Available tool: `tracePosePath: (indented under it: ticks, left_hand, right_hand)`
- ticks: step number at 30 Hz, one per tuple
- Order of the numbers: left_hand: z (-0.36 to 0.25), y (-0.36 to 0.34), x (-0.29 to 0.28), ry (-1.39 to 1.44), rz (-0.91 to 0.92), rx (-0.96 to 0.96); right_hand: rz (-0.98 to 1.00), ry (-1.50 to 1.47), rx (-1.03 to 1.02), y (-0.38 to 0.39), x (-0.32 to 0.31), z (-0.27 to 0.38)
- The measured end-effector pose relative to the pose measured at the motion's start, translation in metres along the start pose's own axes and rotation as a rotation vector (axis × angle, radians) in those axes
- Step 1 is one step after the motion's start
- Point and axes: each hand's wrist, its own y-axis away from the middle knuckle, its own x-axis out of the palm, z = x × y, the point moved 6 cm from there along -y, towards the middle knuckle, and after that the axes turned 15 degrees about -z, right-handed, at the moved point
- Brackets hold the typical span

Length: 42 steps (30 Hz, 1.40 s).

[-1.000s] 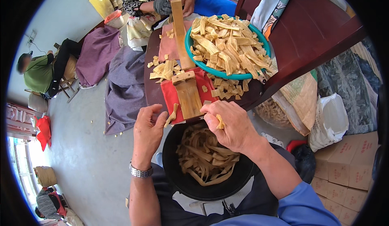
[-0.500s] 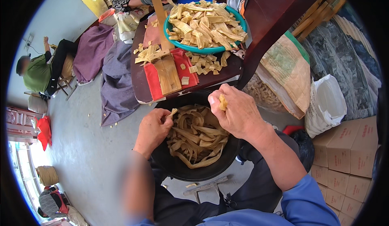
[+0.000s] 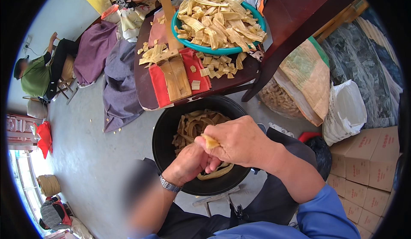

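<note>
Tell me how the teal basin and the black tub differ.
Place: the teal basin sits on the dark red chair, while the black tub stands lower, by the seat's near edge. Filling: the basin's pieces heap above its rim; the tub's strips lie below its rim. Colour: the basin is blue-green, the tub black. Both are round and hold yellowish strips.

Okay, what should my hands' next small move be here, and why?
I'd probably ease the left hand slightly away from the right hand: they overlap above the black tub, a yellowish piece pokes out of the right hand, and whether the left hand holds anything is hidden.
</note>
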Motion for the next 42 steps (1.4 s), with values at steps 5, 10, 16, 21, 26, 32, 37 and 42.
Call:
tracePosePath:
  ticks: [5,10,16,21,26,32,37,42]
  left_hand:
    - [0.002,0.007,0.000,0.303,-0.085,-0.123]
    - [-0.028,0.020,-0.015,0.221,-0.219,0.108]
    - [-0.059,0.030,-0.006,0.388,-0.209,0.167]
    - [-0.059,0.023,0.000,0.467,-0.168,0.149]
    - [-0.066,0.027,0.003,0.338,-0.223,0.192]
    - [-0.066,0.024,0.002,0.265,-0.146,0.224]
    - [-0.058,0.021,0.004,0.169,-0.065,0.223]
    - [-0.052,0.026,0.010,0.173,-0.043,0.294]
  right_hand:
    - [-0.170,-0.237,-0.391,0.014,0.016,0.042]
    - [-0.252,-0.137,-0.555,0.010,0.021,0.058]
    - [-0.286,-0.022,-0.519,0.008,0.023,0.053]
    - [-0.296,-0.037,-0.482,0.005,0.020,0.049]
    - [-0.278,-0.100,-0.482,0.006,0.016,0.048]
    - [-0.288,-0.266,-0.452,0.006,0.012,0.048]
    - [-0.304,-0.392,-0.329,-0.003,0.003,0.040]
    - [-0.356,-0.332,-0.263,-0.007,-0.001,0.035]
